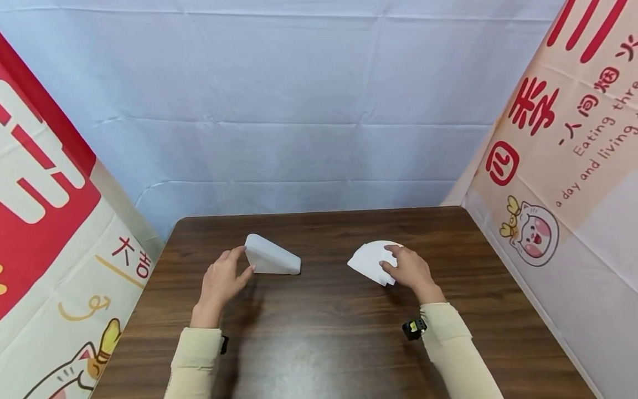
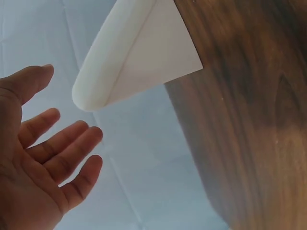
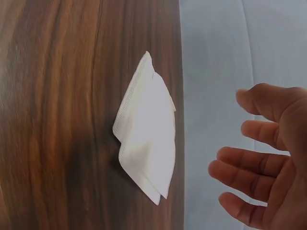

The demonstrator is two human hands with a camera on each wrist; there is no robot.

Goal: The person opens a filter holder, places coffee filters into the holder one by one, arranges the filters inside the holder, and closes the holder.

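Observation:
A white wedge-shaped holder (image 1: 271,257) with a rounded back edge stands on the left part of the wooden table. Beside its left end is my left hand (image 1: 219,282), fingers spread; the left wrist view shows a gap between the fingertips and the holder (image 2: 144,62). On the right lies a small stack of white fan-shaped papers (image 1: 368,261), which look like cone coffee filters. My right hand (image 1: 411,270) hovers at their right side with fingers loosely bent. In the right wrist view, that hand (image 3: 268,163) is apart from the papers (image 3: 148,139), whose seamed edges show.
The dark wooden table (image 1: 309,321) has its back edge against a pale cloth backdrop (image 1: 299,111). Printed cloths hang at the left (image 1: 50,221) and right (image 1: 563,183). A small black device (image 1: 413,329) is worn at the right wrist.

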